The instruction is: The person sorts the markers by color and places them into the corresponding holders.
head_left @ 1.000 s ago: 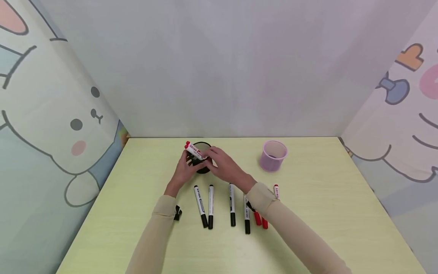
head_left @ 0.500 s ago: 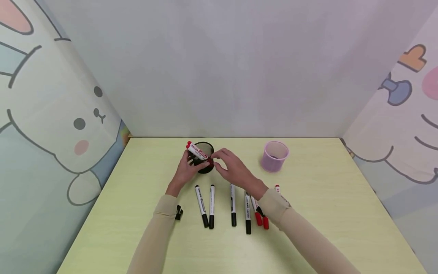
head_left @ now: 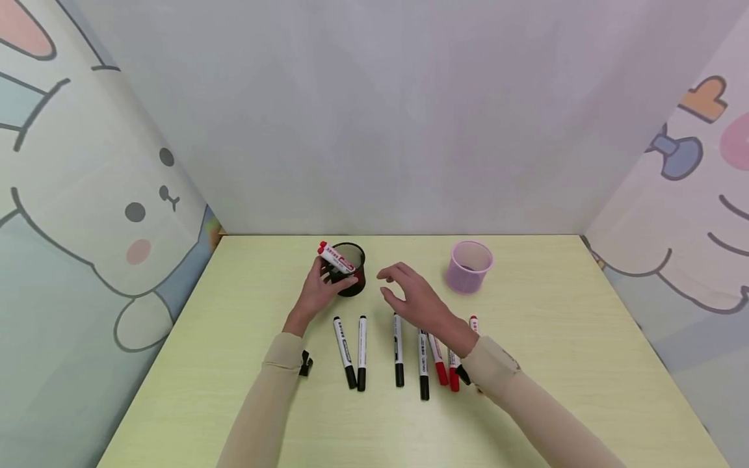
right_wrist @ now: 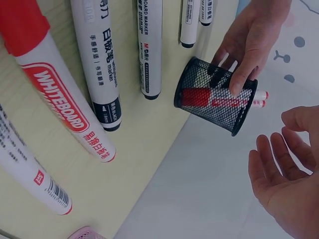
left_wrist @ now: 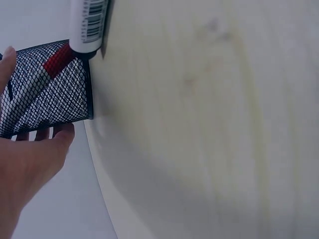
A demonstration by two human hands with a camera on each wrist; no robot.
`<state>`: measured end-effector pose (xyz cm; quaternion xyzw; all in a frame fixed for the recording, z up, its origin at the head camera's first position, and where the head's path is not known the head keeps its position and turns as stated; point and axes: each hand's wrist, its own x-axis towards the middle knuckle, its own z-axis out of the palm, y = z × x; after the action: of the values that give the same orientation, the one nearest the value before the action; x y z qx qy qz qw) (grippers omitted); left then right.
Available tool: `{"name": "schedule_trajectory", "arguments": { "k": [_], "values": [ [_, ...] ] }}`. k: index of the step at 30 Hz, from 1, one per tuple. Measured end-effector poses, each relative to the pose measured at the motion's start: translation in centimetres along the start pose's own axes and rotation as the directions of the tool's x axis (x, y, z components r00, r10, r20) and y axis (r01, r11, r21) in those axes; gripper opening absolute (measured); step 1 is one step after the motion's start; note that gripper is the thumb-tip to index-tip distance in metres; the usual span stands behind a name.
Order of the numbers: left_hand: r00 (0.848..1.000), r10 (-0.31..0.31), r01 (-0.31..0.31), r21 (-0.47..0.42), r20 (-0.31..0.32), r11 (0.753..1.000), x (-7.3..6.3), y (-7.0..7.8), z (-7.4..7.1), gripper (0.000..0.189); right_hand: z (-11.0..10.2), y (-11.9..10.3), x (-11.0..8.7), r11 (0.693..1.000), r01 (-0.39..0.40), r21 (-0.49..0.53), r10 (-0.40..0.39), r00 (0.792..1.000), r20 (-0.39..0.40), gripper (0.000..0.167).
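My left hand grips a black mesh pen cup, thumb on its near side and fingers round the other. Two red-and-white markers lean inside the cup, their ends above the rim. In the right wrist view, their red caps show through the mesh. My right hand hovers to the right of the cup, apart from it, fingers loosely bent and holding nothing. Below the hands lie several black-capped whiteboard markers. Red-capped markers lie farther right, partly hidden under the right forearm.
A pink-purple cup stands on the table at the back right. The pale wooden table ends at a white back wall. Side walls with cartoon prints flank it.
My right hand has drawn away from the black mesh cup toward the right. The markers have settled in the cup, and my left hand has kept its hold on it.
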<state>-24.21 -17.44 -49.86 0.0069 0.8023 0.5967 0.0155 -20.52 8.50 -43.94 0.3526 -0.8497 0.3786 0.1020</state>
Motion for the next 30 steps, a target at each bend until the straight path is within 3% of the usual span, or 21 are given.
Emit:
{"name": "schedule_trajectory", "arguments": {
  "k": [17,30],
  "values": [
    [1.000,-0.010,0.010,-0.015,-0.002,1.000,0.1,-0.2,0.1,0.091,-1.1,0.8,-3.2,0.997,-0.083,0.009,0.083,0.997,0.003,0.029],
    [1.000,-0.005,0.006,-0.038,0.014,0.999,0.2,-0.1,0.1,0.092,-1.8,1.2,-5.4,0.978,-0.208,0.025,0.207,0.978,0.027,0.035]
  ]
}}
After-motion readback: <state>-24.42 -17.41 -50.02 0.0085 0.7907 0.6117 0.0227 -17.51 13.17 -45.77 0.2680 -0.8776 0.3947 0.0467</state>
